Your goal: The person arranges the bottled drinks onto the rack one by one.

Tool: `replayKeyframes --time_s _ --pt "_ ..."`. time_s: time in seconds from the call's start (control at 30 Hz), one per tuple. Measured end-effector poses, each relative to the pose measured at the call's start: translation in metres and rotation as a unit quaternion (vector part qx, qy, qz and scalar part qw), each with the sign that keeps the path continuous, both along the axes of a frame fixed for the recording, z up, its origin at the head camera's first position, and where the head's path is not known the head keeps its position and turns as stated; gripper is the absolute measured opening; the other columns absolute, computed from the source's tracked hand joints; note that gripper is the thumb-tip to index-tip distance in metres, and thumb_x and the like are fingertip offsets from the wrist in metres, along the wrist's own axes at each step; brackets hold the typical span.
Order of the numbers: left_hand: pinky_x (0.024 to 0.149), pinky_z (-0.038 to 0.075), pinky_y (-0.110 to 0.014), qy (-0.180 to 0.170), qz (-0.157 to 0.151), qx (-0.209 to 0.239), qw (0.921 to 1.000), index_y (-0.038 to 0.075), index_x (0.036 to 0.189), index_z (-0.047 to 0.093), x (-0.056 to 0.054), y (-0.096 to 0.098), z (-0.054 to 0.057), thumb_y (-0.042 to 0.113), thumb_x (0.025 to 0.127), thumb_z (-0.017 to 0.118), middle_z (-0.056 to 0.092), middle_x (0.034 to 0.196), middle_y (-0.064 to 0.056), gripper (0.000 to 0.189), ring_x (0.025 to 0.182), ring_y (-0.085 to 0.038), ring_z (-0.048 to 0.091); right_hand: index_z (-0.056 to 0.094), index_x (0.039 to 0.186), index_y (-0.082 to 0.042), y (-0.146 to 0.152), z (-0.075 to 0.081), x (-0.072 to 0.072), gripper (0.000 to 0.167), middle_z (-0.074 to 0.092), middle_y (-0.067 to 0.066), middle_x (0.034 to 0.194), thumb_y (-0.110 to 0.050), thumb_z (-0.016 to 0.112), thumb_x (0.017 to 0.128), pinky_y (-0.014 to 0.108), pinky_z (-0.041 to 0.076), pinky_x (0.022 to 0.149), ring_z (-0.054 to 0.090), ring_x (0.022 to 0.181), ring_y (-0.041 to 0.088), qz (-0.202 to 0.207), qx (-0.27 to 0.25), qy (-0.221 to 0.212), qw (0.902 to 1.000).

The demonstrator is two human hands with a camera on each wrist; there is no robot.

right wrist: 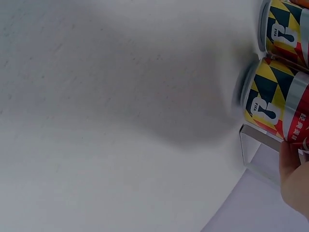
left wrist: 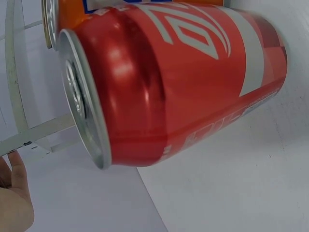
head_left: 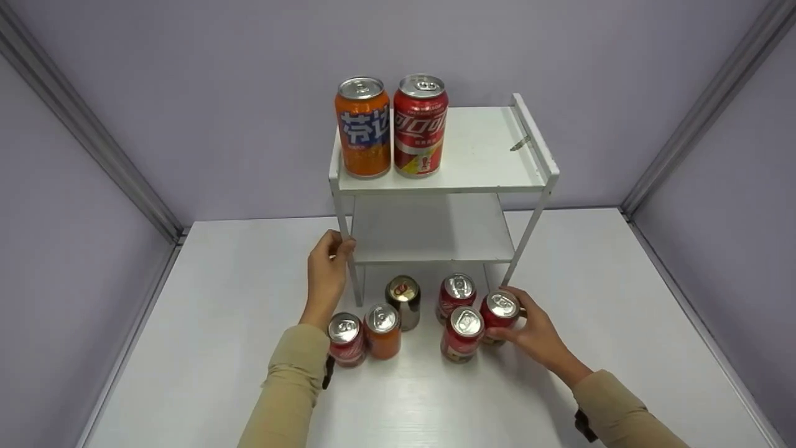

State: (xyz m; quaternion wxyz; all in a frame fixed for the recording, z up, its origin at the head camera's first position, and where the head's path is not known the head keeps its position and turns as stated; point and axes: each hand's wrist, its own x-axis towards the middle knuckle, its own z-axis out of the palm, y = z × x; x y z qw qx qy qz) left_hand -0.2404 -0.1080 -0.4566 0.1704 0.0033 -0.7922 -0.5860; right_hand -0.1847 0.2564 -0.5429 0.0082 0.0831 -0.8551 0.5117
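A white tiered shelf (head_left: 435, 227) stands at the middle of the table. My left hand (head_left: 328, 267) grips its left front post, and the fingers (left wrist: 18, 171) show at the post in the left wrist view. With thumb and fingers round it, my right hand (head_left: 533, 333) holds a red Coca-Cola can (head_left: 497, 320) upright beside the shelf's right front leg. Close to that can stand a second red can (head_left: 461, 342) and a third red can (head_left: 453, 305). In the right wrist view, the held can (right wrist: 275, 106) has a yellow-and-dark checked band near its base.
On the top tier stand an orange Fanta can (head_left: 364, 137) and a red Coca-Cola can (head_left: 420, 124). Below, near my left forearm, are a red can (head_left: 348, 348), an orange can (head_left: 384, 339) and a dark can with a gold top (head_left: 407, 308). Grey walls (head_left: 81, 261) enclose the table.
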Motion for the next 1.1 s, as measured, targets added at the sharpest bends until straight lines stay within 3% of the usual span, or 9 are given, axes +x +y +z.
replayKeyframes --time_s 0.3,0.43,0.8,1.1 --pt "0.079 0.049 -0.035 0.007 0.006 -0.004 1.0000 0.004 0.093 0.059 0.000 -0.001 -0.001 0.024 0.094 0.062 0.064 0.090 -0.007 0.020 0.091 -0.022 0.060 0.055 0.135 -0.007 -0.007 0.016 0.013 0.079 0.064 0.002 0.126 -0.019 0.094 0.067 0.037 0.046 0.089 0.058 0.109 0.017 -0.043 0.012 0.083 0.9955" --pt "0.078 0.049 -0.034 0.015 0.007 -0.010 0.9998 0.003 0.093 0.059 0.000 -0.002 -0.002 0.026 0.093 0.062 0.064 0.089 -0.008 0.023 0.091 -0.023 0.061 0.056 0.134 -0.007 -0.011 0.028 0.020 0.078 0.064 0.000 0.125 -0.017 0.094 0.066 0.033 0.045 0.089 0.057 0.110 0.012 -0.053 0.018 0.121 0.9911" --pt "0.075 0.047 -0.032 0.021 0.000 -0.012 0.9997 0.004 0.092 0.057 -0.001 -0.002 -0.002 0.034 0.091 0.059 0.064 0.090 -0.007 0.030 0.088 -0.021 0.059 0.053 0.137 -0.004 -0.019 0.078 0.033 0.083 0.061 0.008 0.130 -0.005 0.093 0.064 0.019 0.038 0.093 0.051 0.114 0.001 -0.075 -0.005 0.161 0.9841" --pt "0.076 0.047 -0.034 0.015 -0.008 -0.013 0.9998 0.005 0.092 0.056 0.000 -0.001 -0.002 0.037 0.091 0.057 0.065 0.093 -0.009 0.032 0.092 -0.022 0.060 0.053 0.138 -0.005 -0.021 0.131 0.036 0.080 0.060 0.004 0.128 0.001 0.090 0.067 0.023 0.038 0.099 0.053 0.117 0.011 -0.052 -0.029 0.216 0.9745"
